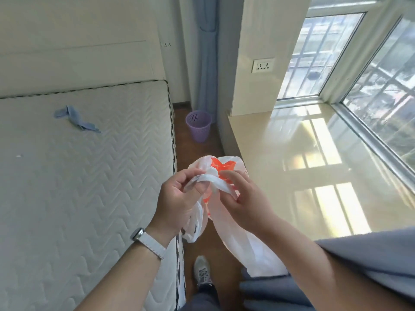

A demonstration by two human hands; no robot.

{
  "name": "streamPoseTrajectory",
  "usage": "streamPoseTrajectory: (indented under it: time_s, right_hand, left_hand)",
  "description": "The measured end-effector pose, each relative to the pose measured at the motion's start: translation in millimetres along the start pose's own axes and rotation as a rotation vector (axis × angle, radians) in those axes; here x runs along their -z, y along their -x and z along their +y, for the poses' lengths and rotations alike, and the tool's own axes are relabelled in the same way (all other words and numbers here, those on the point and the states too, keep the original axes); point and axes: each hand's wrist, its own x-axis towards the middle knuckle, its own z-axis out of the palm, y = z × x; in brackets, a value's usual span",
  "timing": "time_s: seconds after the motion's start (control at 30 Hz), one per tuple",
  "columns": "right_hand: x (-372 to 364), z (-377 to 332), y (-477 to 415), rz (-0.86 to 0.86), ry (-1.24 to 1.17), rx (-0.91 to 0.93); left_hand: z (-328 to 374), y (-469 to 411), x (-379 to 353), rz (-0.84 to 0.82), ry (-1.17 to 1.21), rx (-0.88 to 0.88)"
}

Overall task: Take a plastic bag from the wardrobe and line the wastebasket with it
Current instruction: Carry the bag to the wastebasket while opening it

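Observation:
A white plastic bag (238,241) with orange print is held in front of me with both hands. My left hand (179,198), with a white-strapped watch on its wrist, pinches a bag handle at the top. My right hand (244,198) grips the bunched top beside it, and the rest of the bag hangs down below. A purple perforated wastebasket (198,126) stands on the wooden floor well ahead, in the corner between the bed and the window ledge, with no liner visible in it.
A bare quilted mattress (85,176) fills the left, with a blue cloth (75,118) on it. A glossy window ledge (303,171) runs along the right. A narrow strip of wooden floor (195,151) leads to the basket. A blue curtain (205,55) hangs behind it.

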Motion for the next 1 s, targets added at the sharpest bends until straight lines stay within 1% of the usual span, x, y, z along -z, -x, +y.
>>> streamPoseTrajectory:
  time_s: [0.2,0.33,0.5,0.7,0.83,1.0]
  right_hand:
    - [-10.7,-5.7,-91.9,-0.019,0.079,-0.039]
    - [-17.9,-14.2,-139.8,0.022,0.087,-0.044]
    - [-26.8,-20.0,-183.5,0.012,0.086,-0.014]
    - [-36.2,-12.1,-229.6,-0.014,0.063,0.021]
    - [-46.2,2.7,-265.1,-0.024,0.058,0.077]
    - [-51.7,29.4,-326.3,-0.023,0.057,0.209]
  left_hand:
    - [3.2,-99.1,24.8,-0.091,-0.004,0.016]
    - [10.8,-148.5,38.4,-0.107,-0.040,-0.013]
    - [13.7,-189.4,52.8,-0.062,-0.051,-0.050]
    - [15.2,-227.2,59.6,-0.019,-0.040,-0.036]
    - [14.1,-261.3,59.0,0.026,-0.050,-0.028]
    - [12.4,-319.7,48.3,0.084,-0.058,-0.012]
